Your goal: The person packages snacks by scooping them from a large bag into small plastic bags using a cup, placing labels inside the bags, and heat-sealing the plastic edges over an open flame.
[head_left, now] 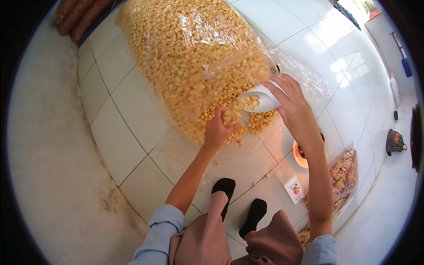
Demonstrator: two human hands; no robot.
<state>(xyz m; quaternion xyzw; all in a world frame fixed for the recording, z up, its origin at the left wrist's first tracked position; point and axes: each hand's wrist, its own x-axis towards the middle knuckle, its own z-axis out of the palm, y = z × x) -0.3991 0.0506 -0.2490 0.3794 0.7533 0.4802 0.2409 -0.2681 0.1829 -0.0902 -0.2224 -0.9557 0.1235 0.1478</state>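
A big clear plastic bag (194, 48) full of small yellow, ring-like snack pieces lies on the tiled floor, its mouth towards me. My right hand (292, 99) grips a white scoop (267, 98), tilted to the left with snack pieces (251, 102) at its lip. Just below and left of that lip, my left hand (216, 131) is closed round a small clear plastic bag (231, 117) with snack pieces in it. Loose snack pieces (261, 123) lie in the big bag's mouth under the scoop. The scoop's handle is hidden by my right hand.
Right of my feet lie a printed white label (294, 189) in clear plastic and a bag of colourful small packets (344, 176). A glowing orange round object (300, 154) is partly behind my right forearm. Long brown packages (84, 17) lie at top left. A few pieces dot the floor.
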